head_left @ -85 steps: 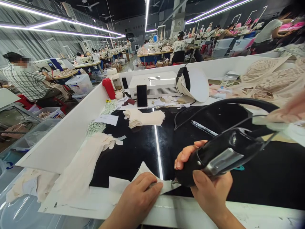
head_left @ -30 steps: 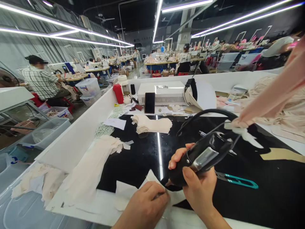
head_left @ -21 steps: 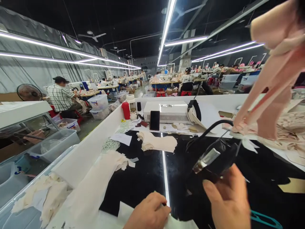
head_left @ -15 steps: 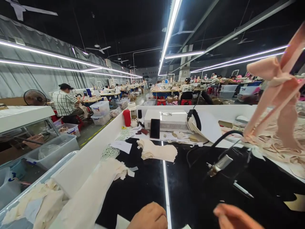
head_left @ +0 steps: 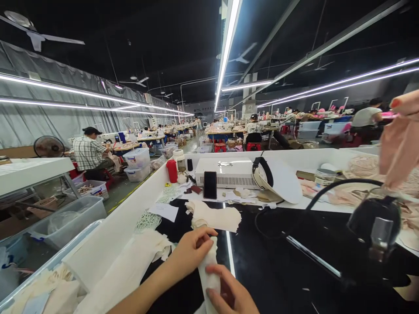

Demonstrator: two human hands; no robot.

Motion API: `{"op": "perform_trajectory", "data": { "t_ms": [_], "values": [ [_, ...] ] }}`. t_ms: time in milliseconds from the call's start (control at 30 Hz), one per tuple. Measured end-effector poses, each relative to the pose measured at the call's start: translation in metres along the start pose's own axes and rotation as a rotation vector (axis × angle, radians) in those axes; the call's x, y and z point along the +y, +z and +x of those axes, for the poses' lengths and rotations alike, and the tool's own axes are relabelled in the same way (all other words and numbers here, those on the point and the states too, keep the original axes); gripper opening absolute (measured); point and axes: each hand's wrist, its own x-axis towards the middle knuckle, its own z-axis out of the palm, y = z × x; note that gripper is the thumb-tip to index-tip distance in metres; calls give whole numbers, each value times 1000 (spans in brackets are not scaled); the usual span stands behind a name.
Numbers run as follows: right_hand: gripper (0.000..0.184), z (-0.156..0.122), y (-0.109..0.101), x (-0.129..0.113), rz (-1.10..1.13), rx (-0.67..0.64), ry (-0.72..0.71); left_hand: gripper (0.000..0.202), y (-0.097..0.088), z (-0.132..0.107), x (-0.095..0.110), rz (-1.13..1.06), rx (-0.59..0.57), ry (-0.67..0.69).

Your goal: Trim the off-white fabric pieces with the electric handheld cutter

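Observation:
A narrow off-white cloth strip (head_left: 205, 285) runs upright in front of me at the lower middle, over the black tabletop (head_left: 262, 261). At its far end, my left hand (head_left: 191, 248) pinches the strip between thumb and fingers. Closer to me, the fingers and thumb of my right hand (head_left: 233, 291) are closed on its right side. Just beyond my hands lies a stack of cream cloth pieces (head_left: 216, 214). A longer pile of cream cloth (head_left: 121, 266) rests left of my left arm. The strip's near end runs out of view.
A black phone (head_left: 210, 185) leans against a white vented box (head_left: 225, 171). To its right stands a white visor (head_left: 288, 183). A blurred clear-and-black tool (head_left: 381, 235) with a black cable is at right, near hanging pink cloth (head_left: 397, 148). Elastic cord (head_left: 147, 221) lies left.
Both hands have come up from the bottom edge and together onto the cloth strip. The clear-and-black tool and the pink cloth at right appear shifted; the camera view has also shifted slightly.

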Motion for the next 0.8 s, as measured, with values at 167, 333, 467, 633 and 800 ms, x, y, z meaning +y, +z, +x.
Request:
{"op": "perform_trajectory", "data": {
  "t_ms": [167,333,467,633,800],
  "values": [
    [38,40,-24,-28,49,3,-40,46,-23,33,-7,-110,141,-61],
    [46,71,-42,-54,168,-79,-91,65,-31,58,-8,-283,130,-164],
    [48,93,-41,-62,254,-79,-129,66,-29,68,-5,-360,117,-198],
    [49,117,-46,-56,298,43,-133,58,-38,84,-3,-347,185,-198],
    [55,140,-81,-51,156,144,-121,59,-51,100,-12,-258,244,-198]
  ]
}}
